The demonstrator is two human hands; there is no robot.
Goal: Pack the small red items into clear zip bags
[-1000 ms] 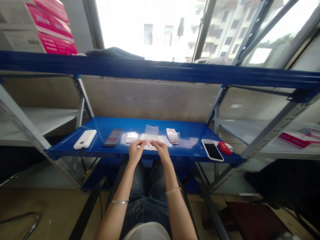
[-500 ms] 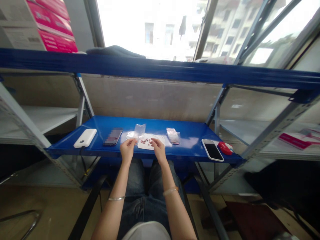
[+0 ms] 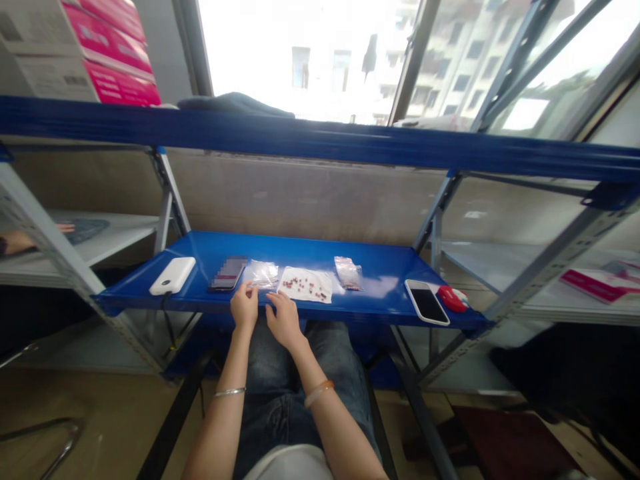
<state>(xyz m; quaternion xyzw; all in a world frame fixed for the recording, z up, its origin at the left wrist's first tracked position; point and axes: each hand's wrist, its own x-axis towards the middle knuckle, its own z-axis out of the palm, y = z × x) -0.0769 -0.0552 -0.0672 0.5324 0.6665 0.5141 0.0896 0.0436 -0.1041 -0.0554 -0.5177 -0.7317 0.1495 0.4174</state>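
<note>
- The white sheet (image 3: 321,275) is lying on the blue bench (image 3: 387,267), carrying scattered small reddish pieces (image 3: 300,289).
- Clear plastic (image 3: 263,272) is lying just left of the sheet; my left hand (image 3: 245,305) is curling beside it, and I cannot tell whether I am gripping it.
- My right hand (image 3: 285,319) is holding its fingers loosely spread near the sheet's near-left corner.
- A filled bag (image 3: 349,272) is lying right of the sheet.

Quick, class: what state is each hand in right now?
Left hand: fingertips by the clear plastic bag; grip cannot be told.
Right hand: open, nothing visibly held.
</note>
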